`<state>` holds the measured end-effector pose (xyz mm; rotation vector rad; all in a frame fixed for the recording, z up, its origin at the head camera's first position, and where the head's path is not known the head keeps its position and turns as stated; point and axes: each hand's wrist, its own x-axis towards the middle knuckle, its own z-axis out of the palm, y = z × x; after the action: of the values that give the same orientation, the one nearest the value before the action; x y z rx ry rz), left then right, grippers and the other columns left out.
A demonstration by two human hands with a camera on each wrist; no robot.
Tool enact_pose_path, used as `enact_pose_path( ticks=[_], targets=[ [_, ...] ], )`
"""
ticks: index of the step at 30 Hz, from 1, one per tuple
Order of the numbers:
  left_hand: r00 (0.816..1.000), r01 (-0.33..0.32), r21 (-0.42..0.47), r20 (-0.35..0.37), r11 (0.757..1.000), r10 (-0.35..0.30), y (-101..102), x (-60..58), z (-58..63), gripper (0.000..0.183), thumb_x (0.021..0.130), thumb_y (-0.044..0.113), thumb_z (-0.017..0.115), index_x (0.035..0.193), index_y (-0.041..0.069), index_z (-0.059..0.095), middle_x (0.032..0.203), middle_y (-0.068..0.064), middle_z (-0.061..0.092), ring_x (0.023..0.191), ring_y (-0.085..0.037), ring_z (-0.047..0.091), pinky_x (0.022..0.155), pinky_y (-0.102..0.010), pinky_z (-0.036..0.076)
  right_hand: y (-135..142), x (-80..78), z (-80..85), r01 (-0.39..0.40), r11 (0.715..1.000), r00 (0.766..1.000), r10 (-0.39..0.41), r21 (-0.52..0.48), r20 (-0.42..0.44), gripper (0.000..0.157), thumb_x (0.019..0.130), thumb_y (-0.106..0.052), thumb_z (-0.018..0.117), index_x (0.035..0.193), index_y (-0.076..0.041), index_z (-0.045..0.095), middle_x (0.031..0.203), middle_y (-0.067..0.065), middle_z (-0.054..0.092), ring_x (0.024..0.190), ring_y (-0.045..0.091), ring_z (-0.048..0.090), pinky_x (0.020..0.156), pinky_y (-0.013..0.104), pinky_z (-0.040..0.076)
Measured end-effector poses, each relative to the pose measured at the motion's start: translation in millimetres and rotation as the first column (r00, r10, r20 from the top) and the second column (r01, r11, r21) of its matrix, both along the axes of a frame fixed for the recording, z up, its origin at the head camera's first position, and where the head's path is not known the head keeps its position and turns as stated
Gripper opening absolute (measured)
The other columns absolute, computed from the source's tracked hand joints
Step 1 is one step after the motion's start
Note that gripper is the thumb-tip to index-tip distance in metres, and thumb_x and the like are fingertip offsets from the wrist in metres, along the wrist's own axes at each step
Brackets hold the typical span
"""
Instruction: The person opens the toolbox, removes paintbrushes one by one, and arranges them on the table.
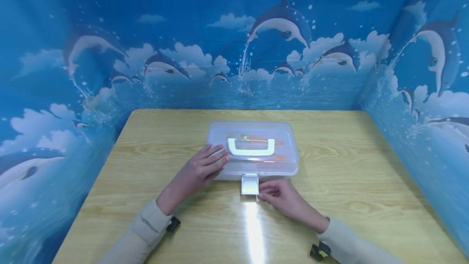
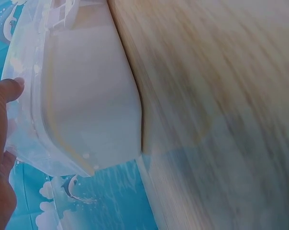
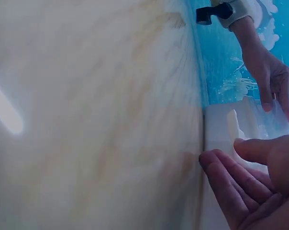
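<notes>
A clear plastic storage box (image 1: 289,162) with a lid stands on the table, its white handle (image 1: 253,152) lying folded on top. At the front, the white latch (image 1: 250,185) sticks out from the box. My left hand (image 1: 205,164) rests on the left part of the lid with its fingers extended; the left wrist view shows its thumb (image 2: 11,89) on the lid's edge. My right hand (image 1: 282,196) is at the latch's right side. In the right wrist view its thumb (image 3: 254,151) touches the latch (image 3: 234,128), while the other fingers lie apart from the thumb, below it.
Orange-handled things (image 1: 256,138), perhaps brushes, show through the lid. The wooden table (image 1: 165,141) extends around the box. A blue dolphin-print curtain (image 1: 205,31) surrounds its back and sides. Small black devices (image 1: 174,224) sit at both wrists.
</notes>
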<state>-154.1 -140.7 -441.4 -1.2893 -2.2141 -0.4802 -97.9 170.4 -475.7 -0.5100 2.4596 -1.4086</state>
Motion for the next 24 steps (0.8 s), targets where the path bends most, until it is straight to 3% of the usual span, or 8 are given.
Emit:
enact_pose_path(
  ticks=[3, 6, 8, 12, 14, 17, 20, 24],
  targets=[
    [1.000, 0.006, 0.007, -0.003, 1.000, -0.006, 0.6, -0.5, -0.8, 0.058, 0.080, 0.004, 0.083, 0.135, 0.005, 0.066, 0.141, -0.010, 0.064, 0.134, -0.032, 0.057, 0.117, -0.052, 0.041, 5.0, 3.1, 10.8, -0.019, 0.997, 0.989, 0.029, 0.071, -0.142, 0.019, 0.093, -0.008, 0.071, 0.111, -0.003, 0.074, 0.101, 0.007, 0.078, 0.089, 0.014, 0.074, 0.080, 0.023, 0.062],
    [1.000, 0.010, 0.014, -0.010, 1.000, -0.010, 1.1, -0.9, -2.2, 0.058, 0.079, 0.003, 0.083, 0.135, 0.004, 0.066, 0.141, -0.011, 0.064, 0.133, -0.033, 0.057, 0.117, -0.052, 0.041, 11.5, 5.3, 24.2, -0.031, 0.989, 0.935, 0.081, 0.147, -0.346, 0.021, 0.092, -0.006, 0.073, 0.113, -0.004, 0.074, 0.104, 0.006, 0.078, 0.092, 0.015, 0.074, 0.083, 0.029, 0.064],
    [1.000, 0.010, 0.019, -0.017, 1.000, -0.010, 1.2, -1.0, -2.9, 0.058, 0.079, 0.003, 0.083, 0.134, 0.004, 0.066, 0.141, -0.011, 0.064, 0.133, -0.033, 0.057, 0.117, -0.053, 0.041, 16.4, 5.5, 32.4, -0.032, 0.982, 0.861, 0.122, 0.188, -0.493, 0.027, 0.088, -0.005, 0.076, 0.115, -0.004, 0.073, 0.107, 0.006, 0.078, 0.094, 0.017, 0.074, 0.085, 0.033, 0.064],
    [0.999, 0.006, 0.020, -0.031, 1.000, -0.005, 0.9, 0.1, -2.8, 0.058, 0.079, 0.004, 0.083, 0.134, 0.004, 0.066, 0.140, -0.012, 0.064, 0.132, -0.034, 0.058, 0.116, -0.053, 0.042, 26.8, 1.7, 47.6, -0.014, 0.979, 0.677, 0.157, 0.201, -0.719, 0.045, 0.076, 0.002, 0.082, 0.119, -0.003, 0.070, 0.110, 0.007, 0.076, 0.096, 0.022, 0.074, 0.088, 0.029, 0.062],
    [0.999, 0.000, 0.015, -0.036, 1.000, 0.000, 1.0, 1.2, -1.6, 0.058, 0.078, 0.004, 0.084, 0.133, 0.004, 0.066, 0.140, -0.012, 0.064, 0.132, -0.034, 0.058, 0.115, -0.054, 0.043, 32.4, -2.8, 53.5, -0.004, 0.984, 0.608, 0.142, 0.176, -0.781, 0.049, 0.076, 0.002, 0.081, 0.123, -0.002, 0.069, 0.114, 0.008, 0.075, 0.100, 0.024, 0.072, 0.094, 0.022, 0.058],
    [0.999, -0.011, 0.001, -0.031, 1.000, 0.011, 1.4, 3.3, 1.3, 0.058, 0.079, 0.004, 0.084, 0.134, 0.004, 0.065, 0.141, -0.013, 0.063, 0.132, -0.034, 0.058, 0.114, -0.055, 0.043, 40.7, -11.1, 59.9, 0.017, 0.989, 0.529, 0.116, 0.147, -0.840, 0.039, 0.089, -0.008, 0.072, 0.127, 0.001, 0.067, 0.119, 0.012, 0.071, 0.107, 0.029, 0.067, 0.107, 0.016, 0.048],
    [0.999, -0.025, -0.019, -0.020, 0.999, 0.025, 1.7, 5.3, 3.7, 0.060, 0.079, 0.004, 0.083, 0.136, 0.004, 0.064, 0.142, -0.012, 0.062, 0.134, -0.034, 0.056, 0.115, -0.056, 0.042, 49.0, -18.2, 62.3, 0.047, 0.983, 0.497, 0.129, 0.175, -0.858, 0.038, 0.101, -0.022, 0.060, 0.132, 0.000, 0.064, 0.127, 0.017, 0.066, 0.116, 0.033, 0.062, 0.116, 0.017, 0.038],
    [0.999, -0.050, -0.046, -0.012, 0.998, 0.049, 1.5, 7.3, 4.8, 0.062, 0.081, 0.005, 0.083, 0.139, 0.006, 0.062, 0.144, -0.012, 0.061, 0.136, -0.033, 0.055, 0.115, -0.058, 0.042, 58.4, -23.2, 60.2, 0.074, 0.964, 0.526, 0.180, 0.255, -0.831, 0.051, 0.091, -0.010, 0.074, 0.140, -0.002, 0.059, 0.137, 0.018, 0.060, 0.125, 0.036, 0.056, 0.121, 0.019, 0.031]
  ],
)
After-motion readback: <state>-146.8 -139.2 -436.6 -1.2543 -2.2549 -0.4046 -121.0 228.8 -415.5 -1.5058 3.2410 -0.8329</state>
